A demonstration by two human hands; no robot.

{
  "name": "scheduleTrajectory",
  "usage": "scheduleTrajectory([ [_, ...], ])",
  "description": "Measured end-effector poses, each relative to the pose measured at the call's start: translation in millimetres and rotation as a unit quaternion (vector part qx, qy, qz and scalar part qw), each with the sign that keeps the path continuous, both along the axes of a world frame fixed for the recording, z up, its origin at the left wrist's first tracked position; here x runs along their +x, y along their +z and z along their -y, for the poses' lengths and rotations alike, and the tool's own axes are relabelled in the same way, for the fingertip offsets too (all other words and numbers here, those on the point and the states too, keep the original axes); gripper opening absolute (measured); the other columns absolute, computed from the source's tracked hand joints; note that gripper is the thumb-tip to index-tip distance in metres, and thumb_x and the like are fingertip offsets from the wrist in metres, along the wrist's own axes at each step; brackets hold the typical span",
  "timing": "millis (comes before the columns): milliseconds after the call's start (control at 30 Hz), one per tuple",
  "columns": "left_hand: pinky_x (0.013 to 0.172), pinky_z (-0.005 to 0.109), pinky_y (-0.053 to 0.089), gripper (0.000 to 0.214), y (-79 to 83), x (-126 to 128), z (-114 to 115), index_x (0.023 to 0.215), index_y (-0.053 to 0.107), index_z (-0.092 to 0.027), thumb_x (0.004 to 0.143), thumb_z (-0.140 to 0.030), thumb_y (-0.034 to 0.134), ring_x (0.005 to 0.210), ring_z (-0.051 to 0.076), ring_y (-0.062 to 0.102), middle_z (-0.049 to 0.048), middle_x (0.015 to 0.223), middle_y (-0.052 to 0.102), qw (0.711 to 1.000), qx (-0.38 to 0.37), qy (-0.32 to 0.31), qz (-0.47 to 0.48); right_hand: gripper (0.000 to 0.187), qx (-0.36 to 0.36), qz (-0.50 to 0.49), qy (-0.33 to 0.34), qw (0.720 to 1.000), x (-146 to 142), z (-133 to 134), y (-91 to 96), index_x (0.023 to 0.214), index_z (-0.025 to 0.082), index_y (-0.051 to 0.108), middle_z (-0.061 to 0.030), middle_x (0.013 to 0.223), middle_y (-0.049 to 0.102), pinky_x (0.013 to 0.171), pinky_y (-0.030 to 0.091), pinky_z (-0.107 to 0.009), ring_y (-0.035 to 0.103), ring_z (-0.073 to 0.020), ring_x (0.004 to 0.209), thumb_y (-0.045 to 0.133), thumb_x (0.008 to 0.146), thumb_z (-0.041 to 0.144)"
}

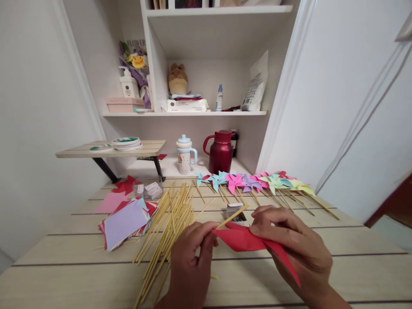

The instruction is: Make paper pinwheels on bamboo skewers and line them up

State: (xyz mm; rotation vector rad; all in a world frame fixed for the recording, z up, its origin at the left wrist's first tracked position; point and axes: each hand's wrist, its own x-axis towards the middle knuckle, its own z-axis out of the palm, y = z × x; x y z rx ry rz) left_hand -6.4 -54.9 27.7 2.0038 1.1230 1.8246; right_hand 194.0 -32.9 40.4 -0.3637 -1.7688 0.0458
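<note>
My left hand (pixel 195 253) pinches a thin wooden stick (pixel 237 210) that slants up to the right, and its fingertips meet the left tip of a red paper pinwheel (pixel 241 239). My right hand (pixel 294 246) grips that pinwheel from the right, with one red flap hanging down below the fingers. The middle of the pinwheel is partly covered by my right fingers. Just behind the hands sits a small open box (pixel 236 209) with small metallic pieces in it. Many loose sticks (pixel 174 223) lie in a heap left of my left hand.
Finished pinwheels (pixel 247 182) on sticks lie along the table's back right. At left are a stack of coloured paper squares (pixel 125 223) and clear small boxes (pixel 153 190). A red jug (pixel 221 154) and a lidded cup (pixel 184 159) stand behind, beside a small raised table (pixel 80 149).
</note>
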Motion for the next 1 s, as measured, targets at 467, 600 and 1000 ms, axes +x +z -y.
scheduleTrajectory([
  [467,0.061,0.02,0.053,0.022,3.8,0,3,0.096,0.069,-0.024,0.088,-0.01,0.055,0.066,0.012,0.068,-0.0045,0.067,0.068,0.994,0.086,0.012,-0.06,0.035,-0.023,-0.006,0.042,0.999,3,0,-3.9,0.108,0.017,0.073,-0.007,0.093,0.063,0.074,0.056,-0.043,0.064,-0.0225,0.084,0.067,0.079,-0.003],
  [600,0.061,0.021,0.053,0.022,3.6,0,3,0.096,0.069,-0.024,0.088,-0.01,0.054,0.066,0.013,0.068,-0.0043,0.068,0.068,0.992,0.102,0.024,-0.071,0.029,-0.032,-0.008,0.051,0.998,3,0,-3.9,0.105,0.018,0.074,-0.007,0.091,0.064,0.072,0.056,-0.044,0.064,-0.0225,0.083,0.064,0.084,0.001],
  [1000,0.057,0.022,0.053,0.016,4.7,1,2,0.085,0.068,-0.02,0.088,-0.009,0.056,0.06,0.012,0.065,-0.001,0.068,0.07,0.987,0.124,0.041,-0.098,0.015,-0.023,-0.046,0.005,0.999,-1,4,4.9,0.1,0.022,0.076,-0.0057,0.082,0.065,0.074,0.058,-0.045,0.065,-0.022,0.078,0.065,0.09,0.018],
])
